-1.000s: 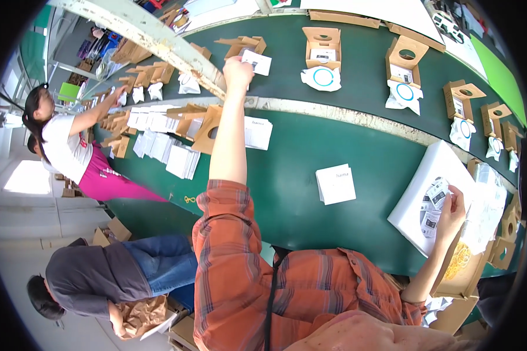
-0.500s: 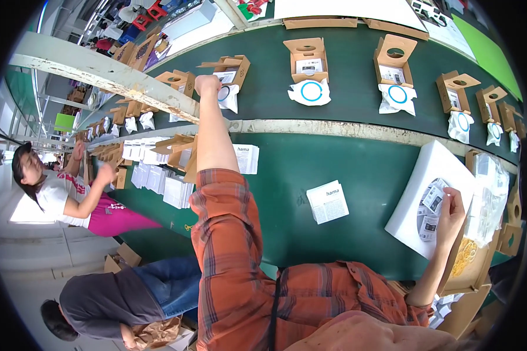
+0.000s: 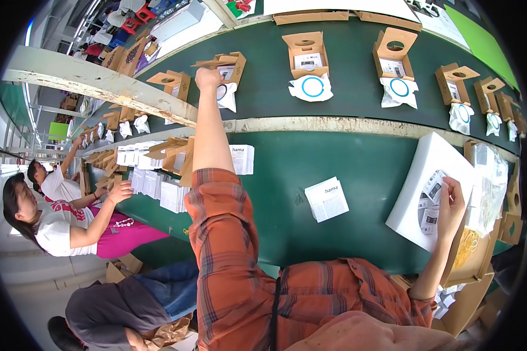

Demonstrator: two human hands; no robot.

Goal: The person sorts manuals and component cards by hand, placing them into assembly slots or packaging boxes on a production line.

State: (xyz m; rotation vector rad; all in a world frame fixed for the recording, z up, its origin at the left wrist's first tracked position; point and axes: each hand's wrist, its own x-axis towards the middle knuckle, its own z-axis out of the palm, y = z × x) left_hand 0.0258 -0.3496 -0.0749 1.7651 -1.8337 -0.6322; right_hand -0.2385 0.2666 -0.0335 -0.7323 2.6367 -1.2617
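Note:
At the belt's far-left side, my left hand (image 3: 207, 78) is closed at the near-left edge of an open cardboard box (image 3: 235, 69). Its fingertips are hidden, so what they hold cannot be made out. Printed paper shows inside that box, and a white-wrapped item with a blue ring (image 3: 227, 96) lies in front of it. On the right, my right hand (image 3: 452, 205) has its fingers pinched at a small printed leaflet (image 3: 433, 190) in the oval opening of a white foam block (image 3: 413, 187). More leaflets lie in that opening.
A worn metal rail (image 3: 334, 124) parts the dark belt, with its row of open boxes (image 3: 394, 55), from my green table. A booklet stack (image 3: 327, 200) lies mid-table. Clear plastic bags (image 3: 487, 187) and yellow rubber bands (image 3: 467, 248) sit right. Co-workers (image 3: 70, 216) are at left.
The belt boxes have shifted slightly, and my left hand stays at the same box. My right hand has hardly moved. A co-worker at left has lowered an arm toward the stacked booklets.

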